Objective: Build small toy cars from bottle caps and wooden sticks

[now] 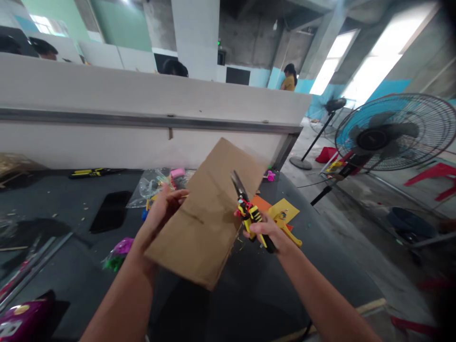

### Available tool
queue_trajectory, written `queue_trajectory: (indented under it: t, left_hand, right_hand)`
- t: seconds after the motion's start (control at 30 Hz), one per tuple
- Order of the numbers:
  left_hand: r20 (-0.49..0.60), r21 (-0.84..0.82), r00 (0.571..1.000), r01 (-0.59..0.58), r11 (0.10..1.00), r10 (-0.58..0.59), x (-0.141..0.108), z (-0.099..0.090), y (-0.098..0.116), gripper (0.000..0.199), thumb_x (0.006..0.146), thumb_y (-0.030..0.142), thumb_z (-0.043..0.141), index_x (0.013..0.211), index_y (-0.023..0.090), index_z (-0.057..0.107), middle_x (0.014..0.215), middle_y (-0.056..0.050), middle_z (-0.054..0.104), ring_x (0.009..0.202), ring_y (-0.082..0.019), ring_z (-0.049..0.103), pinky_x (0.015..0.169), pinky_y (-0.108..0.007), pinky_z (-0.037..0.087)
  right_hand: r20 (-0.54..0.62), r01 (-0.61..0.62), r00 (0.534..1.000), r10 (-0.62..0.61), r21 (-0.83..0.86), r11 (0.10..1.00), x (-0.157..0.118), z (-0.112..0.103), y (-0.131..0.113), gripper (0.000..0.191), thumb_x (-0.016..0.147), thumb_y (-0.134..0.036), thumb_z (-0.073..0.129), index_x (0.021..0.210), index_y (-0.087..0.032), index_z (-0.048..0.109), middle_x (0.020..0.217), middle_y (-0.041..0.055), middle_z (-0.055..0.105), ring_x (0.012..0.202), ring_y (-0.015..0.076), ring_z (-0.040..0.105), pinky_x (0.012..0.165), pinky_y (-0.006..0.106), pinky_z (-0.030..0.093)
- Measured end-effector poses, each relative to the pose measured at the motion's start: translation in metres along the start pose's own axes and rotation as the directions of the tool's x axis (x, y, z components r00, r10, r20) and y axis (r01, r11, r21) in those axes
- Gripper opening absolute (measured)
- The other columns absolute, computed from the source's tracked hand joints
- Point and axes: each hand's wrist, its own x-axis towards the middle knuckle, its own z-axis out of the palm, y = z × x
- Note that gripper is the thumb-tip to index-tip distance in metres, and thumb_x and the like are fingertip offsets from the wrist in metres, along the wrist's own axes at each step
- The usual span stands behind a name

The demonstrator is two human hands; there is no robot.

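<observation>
A flat brown piece of cardboard is tilted in front of me, above the dark table. My left hand is closed at its left edge, with part of the hand hidden behind the board. A thin yellowish tip shows by those fingers, too small to name. My right hand grips long-nose pliers with yellow and black handles. Their metal jaws point up and away, in front of the cardboard's right side. Something red is around the pliers near the pivot.
Left on the table lie a black phone, yellow-black pliers and plastic bags of bright pieces. Yellow and orange paper lies right, beside a yellow tool. A white partition stands behind; a fan stands right.
</observation>
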Motion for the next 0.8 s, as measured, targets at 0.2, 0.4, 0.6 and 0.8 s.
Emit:
queue_trajectory:
  t: [0.2,0.4,0.6,0.8]
  left_hand:
    - [0.108,-0.14,0.976,0.201,0.97,-0.187,-0.037,0.007,-0.031,0.055,0.058,0.068,0.063,0.078,0.017,0.069,0.072,-0.015,0.07,0.083,-0.033,0.067,0.064,-0.04,0.055]
    - [0.116,-0.072,0.992,0.061,0.996,-0.053,-0.052,0.019,-0.017,0.049,0.052,0.022,0.081,0.098,0.015,0.066,0.088,-0.008,0.073,0.077,-0.024,0.068,0.071,-0.036,0.056]
    - [-0.106,-0.088,0.979,-0.182,0.979,0.173,-0.031,-0.003,0.014,0.046,0.052,0.016,0.079,0.097,0.019,0.068,0.086,-0.004,0.072,0.072,-0.022,0.068,0.069,-0.036,0.057]
    - [-0.075,-0.086,0.989,-0.132,0.988,0.125,-0.031,0.0,0.006,0.042,0.054,0.018,0.077,0.095,0.019,0.068,0.087,-0.005,0.072,0.076,-0.023,0.068,0.067,-0.035,0.058]
  right_hand:
    - [-0.307,0.265,0.922,-0.236,0.057,0.962,0.011,0.006,0.01,0.029,0.065,-0.027,0.06,0.093,-0.019,0.063,0.079,0.003,0.062,0.057,0.011,0.047,0.055,0.026,0.04]
    - [-0.314,0.202,0.93,-0.193,-0.003,0.979,0.002,0.02,0.024,0.039,0.063,-0.027,0.064,0.101,-0.02,0.059,0.08,0.0029,0.062,0.069,0.0154,0.055,0.062,0.028,0.043]
    - [-0.107,-0.094,0.99,0.095,0.023,0.995,-0.032,0.048,0.044,0.042,0.056,-0.021,0.064,0.097,-0.021,0.054,0.083,0.001,0.059,0.071,0.0138,0.052,0.067,0.028,0.039]
    - [-0.008,-0.305,0.952,0.305,-0.07,0.95,-0.026,0.064,0.057,0.037,0.052,-0.018,0.058,0.088,-0.019,0.048,0.075,-0.0033,0.049,0.066,0.0095,0.042,0.061,0.023,0.031]
